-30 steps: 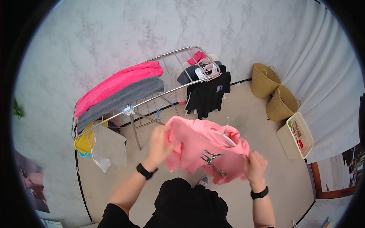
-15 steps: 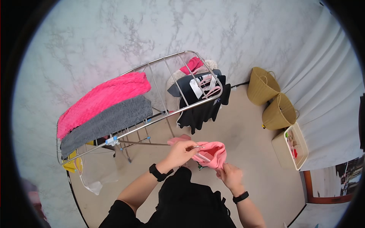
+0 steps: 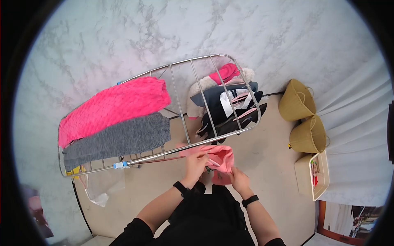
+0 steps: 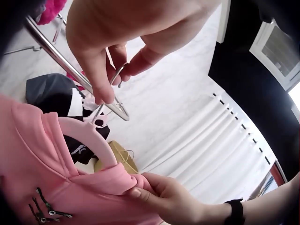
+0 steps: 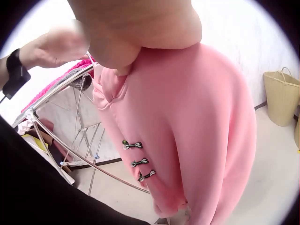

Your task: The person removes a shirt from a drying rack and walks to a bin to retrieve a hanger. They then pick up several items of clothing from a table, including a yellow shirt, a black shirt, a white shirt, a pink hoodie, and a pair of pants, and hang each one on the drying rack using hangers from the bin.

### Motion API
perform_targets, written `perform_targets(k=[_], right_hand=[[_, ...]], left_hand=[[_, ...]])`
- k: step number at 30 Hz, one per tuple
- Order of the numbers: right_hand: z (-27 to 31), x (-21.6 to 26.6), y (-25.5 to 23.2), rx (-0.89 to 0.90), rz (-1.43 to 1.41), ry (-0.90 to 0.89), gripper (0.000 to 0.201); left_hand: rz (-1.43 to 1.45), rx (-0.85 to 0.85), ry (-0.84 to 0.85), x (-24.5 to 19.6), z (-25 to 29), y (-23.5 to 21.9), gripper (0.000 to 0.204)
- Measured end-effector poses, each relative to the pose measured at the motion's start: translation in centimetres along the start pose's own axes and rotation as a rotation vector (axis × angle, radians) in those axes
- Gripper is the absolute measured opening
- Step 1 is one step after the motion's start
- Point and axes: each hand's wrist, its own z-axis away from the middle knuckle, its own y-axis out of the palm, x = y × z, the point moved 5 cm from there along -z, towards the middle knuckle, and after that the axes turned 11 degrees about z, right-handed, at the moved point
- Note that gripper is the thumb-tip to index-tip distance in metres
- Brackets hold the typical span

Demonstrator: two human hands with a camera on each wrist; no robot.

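Note:
A pink garment (image 3: 225,165) with dark green frog buttons (image 5: 140,162) down its front hangs on a pale pink clothes hanger (image 4: 90,136). My left hand (image 3: 194,167) pinches the hanger's metal hook (image 4: 119,75) between thumb and fingers, above the neck opening. With my right hand (image 3: 240,180) I grip the edge of the garment's neckline, pulling it out to the side. The hanger's arms disappear inside the cloth. In the head view, the garment overlaps the front rail of a metal drying rack (image 3: 188,144).
On the rack's left lie a bright pink towel (image 3: 117,108) and a grey towel (image 3: 119,137). Several clothes on hangers, including a black garment (image 3: 223,127), hang at its right end. Two woven baskets (image 3: 296,100) and a cream bin (image 3: 301,178) stand by the white curtain (image 3: 349,119).
The spread-out garment has been drawn together and turned, so its neckline opening faces up. My left hand has taken the hanger's hook, and both hands have come nearer the rack.

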Motion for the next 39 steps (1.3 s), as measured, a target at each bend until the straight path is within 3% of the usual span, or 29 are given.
perform_targets(k=[1,3,4,6,13,15,16,18,20,22,23,26,28,30,31,33,37,39], right_hand=[[-0.6,-0.1,0.9,0.01,-0.003,-0.007,0.021],[-2.2,-0.1,2.1,0.005,-0.066,-0.017,0.024],[-2.5,0.1,2.4,0.004,-0.073,-0.02,0.024],[-3.4,0.4,2.7,-0.028,-0.141,-0.032,0.025],[-4.8,0.8,4.6,-0.06,-0.277,-0.052,0.022],[-4.6,0.4,5.6,-0.135,-0.267,-0.085,0.023],[-4.6,0.5,5.5,-0.121,-0.263,-0.102,0.023],[-4.3,0.6,6.8,0.197,-0.287,-0.04,0.027],[-4.1,1.4,6.6,0.215,-0.288,-0.045,0.028],[-4.1,2.1,6.1,0.221,-0.291,-0.035,0.029],[-4.1,2.2,6.0,0.232,-0.282,0.0,0.03],[-4.3,2.3,6.6,0.234,-0.252,0.027,0.03],[-4.6,2.7,7.3,0.305,-0.255,0.033,0.031],[-4.8,3.0,7.7,0.336,-0.226,0.054,0.033],[-4.9,3.2,7.9,0.365,-0.193,0.069,0.035],[-4.8,3.4,7.8,0.398,-0.158,0.102,0.037],[-3.9,2.9,8.1,0.452,-0.082,0.149,0.043],[-3.3,2.5,8.6,0.437,-0.07,0.171,0.044]], left_hand=[[-0.002,-0.011,-0.005,0.4,-0.3,0.0,0.016],[0.254,-0.11,-0.157,1.4,-1.2,0.2,0.017],[0.248,-0.112,-0.153,1.2,-1.3,0.5,0.017],[0.41,-0.29,-0.158,1.1,-1.3,0.8,0.017],[0.602,-0.387,-0.14,1.2,-1.9,2.8,0.012],[0.405,-0.206,-0.023,1.3,-2.1,4.1,0.008],[0.413,-0.227,-0.021,1.5,-1.8,4.6,0.008],[0.276,0.083,0.013,1.6,-1.1,6.9,0.008],[0.216,0.086,0.098,2.2,-0.1,6.3,0.009],[-0.045,0.007,0.148,5.0,0.1,3.9,0.009],[0.033,-0.039,0.033,7.3,0.1,2.5,0.02],[-0.076,-0.081,-0.014,10.3,0.1,-0.4,0.022],[-0.179,-0.009,-0.025,12.0,-0.3,-1.2,0.028],[-0.161,0.171,-0.236,14.5,-0.3,-0.8,0.04],[-0.159,0.168,-0.237,13.1,-0.2,-0.7,0.04],[-0.037,0.34,-0.378,11.4,0.3,0.4,0.052],[0.054,0.396,-0.469,13.6,0.5,0.1,0.058],[0.215,0.516,-0.47,14.2,0.8,0.2,0.059]])
